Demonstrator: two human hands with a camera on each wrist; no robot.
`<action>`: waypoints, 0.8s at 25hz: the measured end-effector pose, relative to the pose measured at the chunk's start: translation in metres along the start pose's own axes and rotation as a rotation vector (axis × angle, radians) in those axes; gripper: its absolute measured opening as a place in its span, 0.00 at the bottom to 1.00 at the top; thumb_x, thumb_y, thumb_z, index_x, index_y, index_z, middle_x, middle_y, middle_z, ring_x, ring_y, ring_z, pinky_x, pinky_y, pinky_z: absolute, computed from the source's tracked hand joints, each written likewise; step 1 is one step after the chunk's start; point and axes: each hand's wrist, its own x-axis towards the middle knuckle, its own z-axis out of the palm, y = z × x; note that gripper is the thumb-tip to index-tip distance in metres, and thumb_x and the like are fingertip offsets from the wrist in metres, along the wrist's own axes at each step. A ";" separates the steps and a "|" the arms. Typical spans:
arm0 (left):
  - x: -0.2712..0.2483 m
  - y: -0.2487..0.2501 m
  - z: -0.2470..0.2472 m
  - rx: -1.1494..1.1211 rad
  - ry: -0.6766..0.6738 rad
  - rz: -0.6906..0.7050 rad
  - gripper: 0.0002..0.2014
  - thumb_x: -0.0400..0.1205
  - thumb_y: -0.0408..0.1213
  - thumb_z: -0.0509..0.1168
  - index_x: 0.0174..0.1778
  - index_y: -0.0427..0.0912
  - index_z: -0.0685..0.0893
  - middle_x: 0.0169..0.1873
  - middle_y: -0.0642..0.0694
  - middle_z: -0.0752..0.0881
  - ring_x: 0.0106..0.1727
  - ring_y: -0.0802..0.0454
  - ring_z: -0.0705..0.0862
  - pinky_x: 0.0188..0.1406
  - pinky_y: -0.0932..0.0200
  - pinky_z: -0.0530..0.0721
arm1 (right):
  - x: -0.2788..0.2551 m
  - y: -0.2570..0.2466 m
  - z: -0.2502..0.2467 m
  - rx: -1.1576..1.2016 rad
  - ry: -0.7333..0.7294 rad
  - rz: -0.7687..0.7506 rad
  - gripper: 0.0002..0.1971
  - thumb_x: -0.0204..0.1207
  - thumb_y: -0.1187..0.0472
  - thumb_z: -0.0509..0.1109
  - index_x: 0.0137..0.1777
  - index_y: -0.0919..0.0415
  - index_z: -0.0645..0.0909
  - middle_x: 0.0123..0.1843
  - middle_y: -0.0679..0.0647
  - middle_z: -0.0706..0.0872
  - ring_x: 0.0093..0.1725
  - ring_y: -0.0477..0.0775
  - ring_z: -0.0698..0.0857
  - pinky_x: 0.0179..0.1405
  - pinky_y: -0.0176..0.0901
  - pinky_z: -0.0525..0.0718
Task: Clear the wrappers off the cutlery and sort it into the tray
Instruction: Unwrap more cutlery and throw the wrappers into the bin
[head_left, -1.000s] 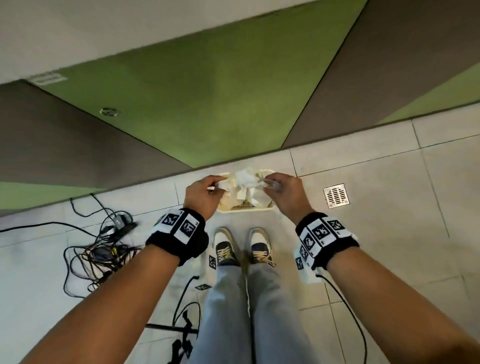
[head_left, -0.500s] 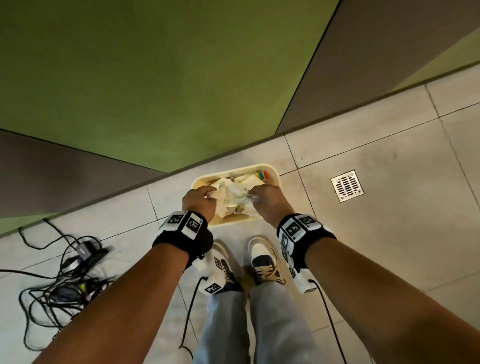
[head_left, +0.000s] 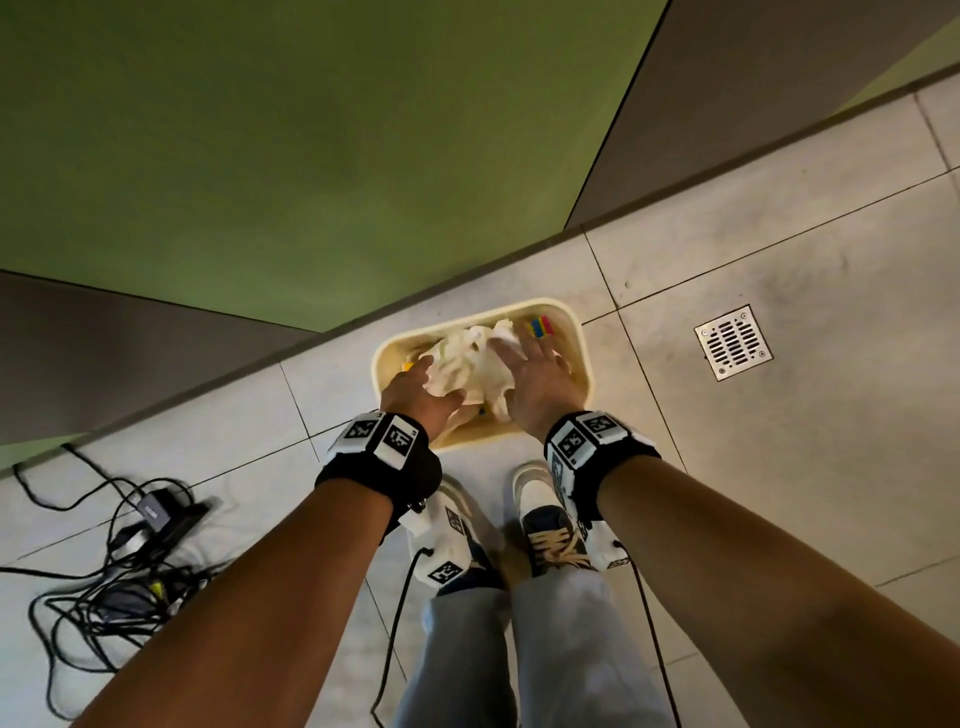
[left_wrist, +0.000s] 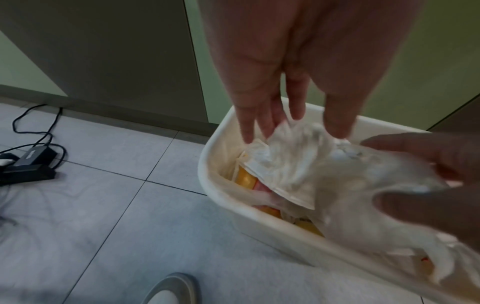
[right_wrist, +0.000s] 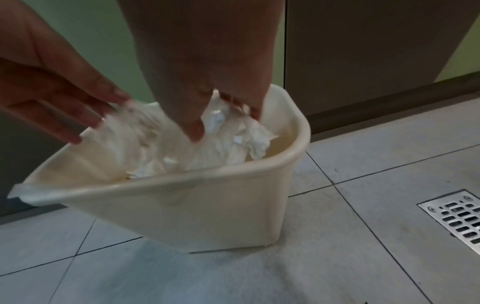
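Crumpled white paper wrappers pressed into a cream plastic bin
Both hands — left hand, right hand — are laid on the wad, fingers straight and spread, nothing gripped.

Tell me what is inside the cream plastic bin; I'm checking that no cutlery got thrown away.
Crumpled white paper wrappers fill the cream plastic bin, with yellow and multicoloured packaging beside them. Both hands and the paper cover whatever lies beneath; no cutlery is visible.
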 end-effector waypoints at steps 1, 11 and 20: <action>-0.003 -0.001 0.000 0.017 -0.038 0.003 0.32 0.79 0.43 0.66 0.79 0.47 0.63 0.76 0.42 0.71 0.75 0.43 0.72 0.75 0.55 0.68 | -0.003 0.002 0.001 -0.012 -0.031 0.016 0.37 0.76 0.61 0.65 0.82 0.45 0.51 0.86 0.52 0.46 0.85 0.59 0.46 0.83 0.53 0.50; -0.066 0.008 -0.027 -0.135 0.068 0.090 0.18 0.81 0.35 0.63 0.67 0.47 0.79 0.67 0.45 0.80 0.62 0.46 0.82 0.60 0.60 0.76 | -0.044 0.005 -0.038 0.166 0.158 0.022 0.35 0.71 0.64 0.67 0.79 0.51 0.62 0.83 0.56 0.60 0.79 0.60 0.64 0.77 0.54 0.68; -0.206 0.081 -0.124 -0.214 0.127 0.324 0.13 0.82 0.31 0.60 0.60 0.41 0.84 0.58 0.42 0.87 0.56 0.44 0.86 0.57 0.60 0.81 | -0.166 -0.004 -0.150 0.226 0.306 0.021 0.20 0.73 0.67 0.65 0.66 0.60 0.77 0.69 0.59 0.77 0.70 0.61 0.76 0.68 0.49 0.78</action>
